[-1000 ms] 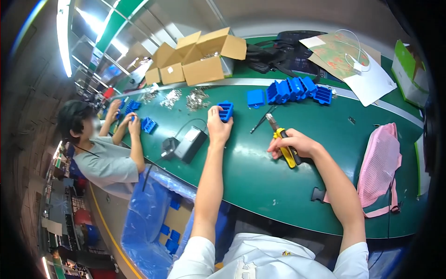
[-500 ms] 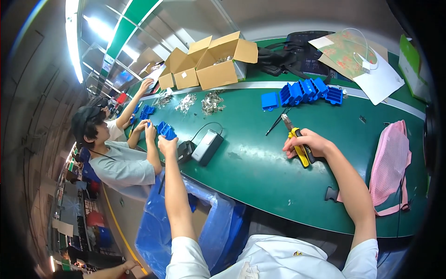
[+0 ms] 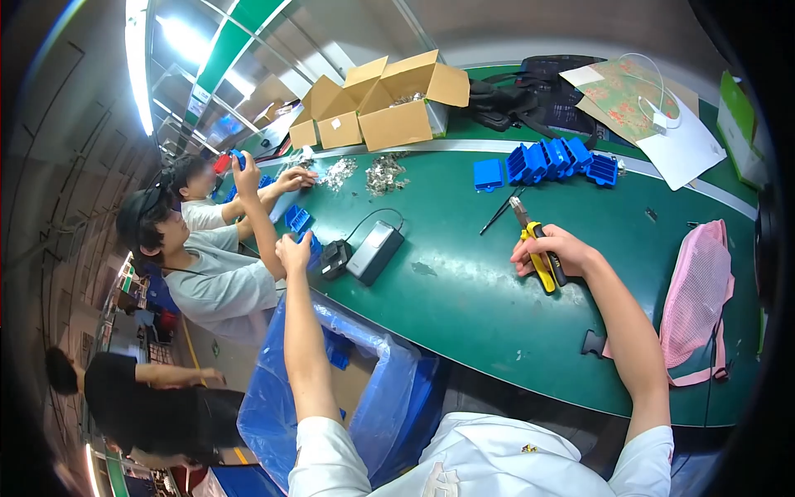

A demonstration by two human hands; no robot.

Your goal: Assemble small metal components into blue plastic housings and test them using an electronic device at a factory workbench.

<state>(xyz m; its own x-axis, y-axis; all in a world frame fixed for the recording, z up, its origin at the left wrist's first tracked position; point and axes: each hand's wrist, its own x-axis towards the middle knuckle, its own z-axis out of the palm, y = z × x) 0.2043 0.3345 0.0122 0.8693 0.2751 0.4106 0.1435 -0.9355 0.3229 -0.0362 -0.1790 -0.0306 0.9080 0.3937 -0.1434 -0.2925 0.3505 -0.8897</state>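
Nearest the person, a plastic-lined blue bin (image 3: 385, 364) stood beside the table edge. The right hand (image 3: 557, 251) was closed around yellow-and-black pliers (image 3: 541, 271), tip pointing away. Farther off, the left hand (image 3: 293, 255) was at a blue casing (image 3: 314, 250), partly hidden; whether it gripped could not be told. The step seemed to be handling that casing; the next move would likely call for keeping clear of a co-worker's arm (image 3: 263, 234). Beyond lay more blue casings (image 3: 546, 161).

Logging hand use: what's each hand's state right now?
Left hand: at a blue plastic part; whether it grips cannot be told.
Right hand: closed around yellow-and-black pliers.
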